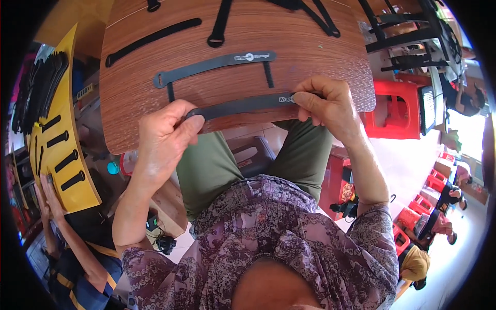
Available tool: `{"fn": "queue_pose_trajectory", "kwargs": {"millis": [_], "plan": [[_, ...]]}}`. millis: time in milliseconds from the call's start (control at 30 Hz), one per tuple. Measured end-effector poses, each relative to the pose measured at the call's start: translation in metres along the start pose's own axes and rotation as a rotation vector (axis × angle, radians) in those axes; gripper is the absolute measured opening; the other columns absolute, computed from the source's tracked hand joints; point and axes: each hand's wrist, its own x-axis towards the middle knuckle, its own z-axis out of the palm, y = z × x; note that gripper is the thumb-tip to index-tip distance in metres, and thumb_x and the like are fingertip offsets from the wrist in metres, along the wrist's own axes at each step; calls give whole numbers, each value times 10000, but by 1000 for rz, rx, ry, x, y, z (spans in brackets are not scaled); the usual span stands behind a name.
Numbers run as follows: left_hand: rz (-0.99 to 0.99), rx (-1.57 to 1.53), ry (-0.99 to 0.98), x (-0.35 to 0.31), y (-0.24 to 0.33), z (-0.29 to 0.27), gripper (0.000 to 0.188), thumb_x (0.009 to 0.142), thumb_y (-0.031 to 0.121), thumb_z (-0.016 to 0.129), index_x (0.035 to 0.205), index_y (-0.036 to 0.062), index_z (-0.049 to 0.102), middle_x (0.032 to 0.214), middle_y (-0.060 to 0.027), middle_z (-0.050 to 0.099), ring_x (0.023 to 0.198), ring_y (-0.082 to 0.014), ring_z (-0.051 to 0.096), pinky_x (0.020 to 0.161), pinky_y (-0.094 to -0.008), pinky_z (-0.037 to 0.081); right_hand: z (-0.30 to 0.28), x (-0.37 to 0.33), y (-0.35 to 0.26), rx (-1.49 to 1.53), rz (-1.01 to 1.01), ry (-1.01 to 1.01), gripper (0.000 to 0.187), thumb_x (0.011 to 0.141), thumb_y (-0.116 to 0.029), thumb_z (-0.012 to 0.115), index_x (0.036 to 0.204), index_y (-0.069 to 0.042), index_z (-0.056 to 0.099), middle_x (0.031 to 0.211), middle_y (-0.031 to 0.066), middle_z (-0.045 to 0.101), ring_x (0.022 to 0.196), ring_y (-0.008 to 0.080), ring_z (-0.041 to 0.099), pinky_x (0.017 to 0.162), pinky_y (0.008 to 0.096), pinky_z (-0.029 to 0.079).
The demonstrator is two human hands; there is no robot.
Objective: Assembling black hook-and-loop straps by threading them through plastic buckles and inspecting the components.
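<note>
The left hand, at 10 o'clock from the middle of the view, is closed, and its thumb and fingers pinch one end of a dark grey strap. The right hand, at 2 o'clock, grips the other end in the same way, near a white printed mark. So the strap is stretched between both hands at 12 o'clock, slightly bowed, over the near edge of a wooden table.

As for containers, a red box is just past 3 o'clock, below the table; I cannot tell what is in it. Between 2 and 3 o'clock stands a red stool, just beside the table's right edge.

A second grey strap lies toward 11 o'clock, and bare wood shows between it and the held one. Farther at 10 to 11 o'clock is a black strap. The near edge curves above the person's green trousers. At 9 o'clock, a yellow board carries more black straps, many of them piled together.
</note>
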Motion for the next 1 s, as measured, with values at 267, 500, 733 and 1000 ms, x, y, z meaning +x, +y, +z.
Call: {"fn": "queue_pose_trajectory", "kwargs": {"millis": [267,500,733,1000], "plan": [[142,386,112,21,3,33,254,724,31,680,924,39,523,562,-114,540,508,-279,561,489,-350,421,-11,8,14,-248,-46,139,192,830,-169,606,823,20,640,566,129,592,550,209,617,562,332,476],[125,473,107,18,3,26,208,771,106,688,904,43,541,604,-117,589,559,-271,610,515,-346,457,-16,11,16,-628,-278,278,288,860,-332,572,819,-62,663,657,173,621,637,334,624,593,417,477],[139,330,528,16,-2,-21,136,869,172,612,881,36,614,557,-38,559,527,-95,552,501,-255,430,-21,17,11,-904,-629,587,117,803,-156,650,796,-53,595,713,132,590,657,339,589,561,422,452],[-66,537,402,47,7,-45,246,793,236,680,728,9,609,503,-77,560,465,-142,549,490,-297,411,22,65,-20,-685,-586,389,186,763,-235,667,765,-53,630,688,153,614,690,342,609,614,433,466]]}}
